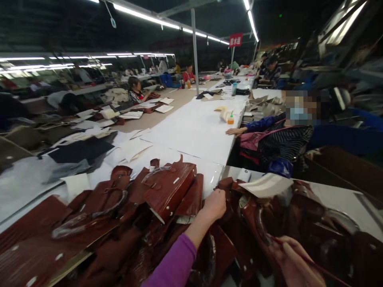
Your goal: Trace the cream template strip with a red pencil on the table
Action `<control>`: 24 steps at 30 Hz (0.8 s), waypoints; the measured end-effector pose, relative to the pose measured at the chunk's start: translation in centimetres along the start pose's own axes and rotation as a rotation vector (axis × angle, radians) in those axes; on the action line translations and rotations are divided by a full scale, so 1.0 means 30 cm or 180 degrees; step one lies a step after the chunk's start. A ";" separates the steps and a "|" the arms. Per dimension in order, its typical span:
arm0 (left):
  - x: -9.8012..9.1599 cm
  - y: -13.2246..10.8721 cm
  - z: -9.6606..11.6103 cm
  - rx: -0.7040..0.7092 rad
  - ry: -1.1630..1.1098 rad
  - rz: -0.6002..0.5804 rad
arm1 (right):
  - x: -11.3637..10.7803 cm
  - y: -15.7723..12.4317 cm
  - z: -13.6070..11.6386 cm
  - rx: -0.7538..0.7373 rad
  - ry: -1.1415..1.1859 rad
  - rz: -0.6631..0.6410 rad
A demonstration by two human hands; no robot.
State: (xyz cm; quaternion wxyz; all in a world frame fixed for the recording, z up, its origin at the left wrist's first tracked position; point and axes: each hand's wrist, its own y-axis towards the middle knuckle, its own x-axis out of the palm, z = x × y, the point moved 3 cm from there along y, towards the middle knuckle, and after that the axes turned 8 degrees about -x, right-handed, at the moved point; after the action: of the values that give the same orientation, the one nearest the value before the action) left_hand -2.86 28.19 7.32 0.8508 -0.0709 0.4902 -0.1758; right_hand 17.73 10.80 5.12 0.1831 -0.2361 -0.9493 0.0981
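A heap of glossy red-brown leather handbags (167, 191) covers the near end of the table. My left hand (214, 205), in a purple sleeve, reaches into the gap between two piles, its fingers curled round the edge of a dark leather bag (230, 187). At the bottom right my right hand (295, 259) is closed on a thin reddish stick (317, 265) that lies across another glossy bag (299, 215). That hand is blurred.
A long white table (194, 131) runs away from me. A seated co-worker (284, 139) at its right side rests a hand near an orange bottle (230, 118). White sheet (266, 185) lies on the bags, black material (80, 151) at left, a pole (195, 52) behind.
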 end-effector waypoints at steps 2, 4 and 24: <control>0.014 0.089 -0.030 -0.0175 -0.0089 0.0144 | 0.060 0.023 -0.009 -0.0035 0.0171 -0.0034; 0.017 0.176 -0.068 -0.0386 -0.0183 0.0349 | 0.104 0.033 -0.024 -0.0049 0.0206 -0.0030; 0.148 0.356 -0.194 -0.0336 -0.0590 0.0275 | 0.020 0.040 0.021 0.0036 0.0384 -0.0006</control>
State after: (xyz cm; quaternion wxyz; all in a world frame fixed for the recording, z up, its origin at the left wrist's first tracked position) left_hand -3.37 36.77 -2.36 0.8943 -0.1103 0.4206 -0.1057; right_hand 17.47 12.07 4.40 0.2414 -0.2396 -0.9362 0.0888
